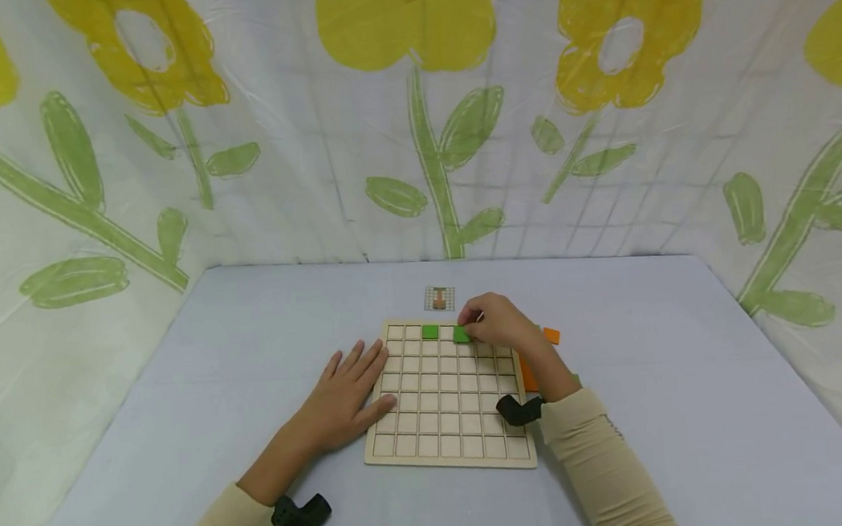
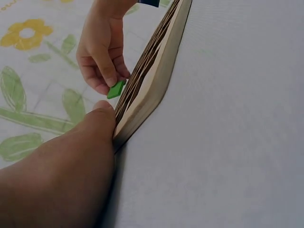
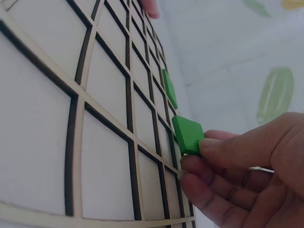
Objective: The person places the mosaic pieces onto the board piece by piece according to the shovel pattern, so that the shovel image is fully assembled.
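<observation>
A wooden grid board (image 1: 430, 403) with square recesses lies on the table. My right hand (image 1: 495, 321) is over its far edge and pinches a green square tile (image 3: 188, 135) between thumb and fingers, tilted above the cells. Another green tile (image 1: 430, 332) sits in a far-row cell, to the left of the held one. With fingers spread, my left hand (image 1: 346, 400) rests at the board's left edge, its thumb (image 2: 102, 111) touching the rim in the left wrist view.
Beyond the board lies a small picture card (image 1: 439, 298) with a brown shape on a grid. Orange tiles (image 1: 529, 375) are partly hidden under the right forearm, and one orange tile (image 1: 552, 335) lies apart. A flowered cloth (image 1: 300, 182) hangs behind the table.
</observation>
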`<state>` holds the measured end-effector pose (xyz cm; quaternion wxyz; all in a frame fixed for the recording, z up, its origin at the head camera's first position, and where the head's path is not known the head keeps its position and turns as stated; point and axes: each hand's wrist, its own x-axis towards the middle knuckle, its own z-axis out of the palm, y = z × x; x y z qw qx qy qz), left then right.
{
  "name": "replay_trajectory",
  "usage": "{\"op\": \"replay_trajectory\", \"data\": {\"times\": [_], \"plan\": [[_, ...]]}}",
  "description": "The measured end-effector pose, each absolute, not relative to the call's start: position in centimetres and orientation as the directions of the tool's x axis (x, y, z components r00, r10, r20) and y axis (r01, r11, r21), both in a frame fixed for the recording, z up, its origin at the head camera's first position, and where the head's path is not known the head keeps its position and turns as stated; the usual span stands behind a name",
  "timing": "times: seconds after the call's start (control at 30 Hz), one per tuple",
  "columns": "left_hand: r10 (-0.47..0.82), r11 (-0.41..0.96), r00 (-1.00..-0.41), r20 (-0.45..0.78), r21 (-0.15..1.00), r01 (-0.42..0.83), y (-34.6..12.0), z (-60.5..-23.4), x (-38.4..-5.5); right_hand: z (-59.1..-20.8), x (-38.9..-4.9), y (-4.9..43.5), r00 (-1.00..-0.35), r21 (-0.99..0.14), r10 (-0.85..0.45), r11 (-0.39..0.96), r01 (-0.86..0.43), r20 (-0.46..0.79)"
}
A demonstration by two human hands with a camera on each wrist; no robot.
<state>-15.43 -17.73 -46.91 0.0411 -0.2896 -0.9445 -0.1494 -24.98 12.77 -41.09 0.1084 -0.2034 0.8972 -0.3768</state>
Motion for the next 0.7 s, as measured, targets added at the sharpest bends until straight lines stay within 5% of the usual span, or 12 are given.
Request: {"op": "replay_trajectory", "data": {"times": [0.7], "plan": [[0.54, 0.796, -0.83, 0.139, 0.236, 0.557, -17.5, -46.1, -15.0, -41.4, -24.6, 11.0, -0.895, -0.694, -0.441, 0.664, -0.279, -0.062]]}}
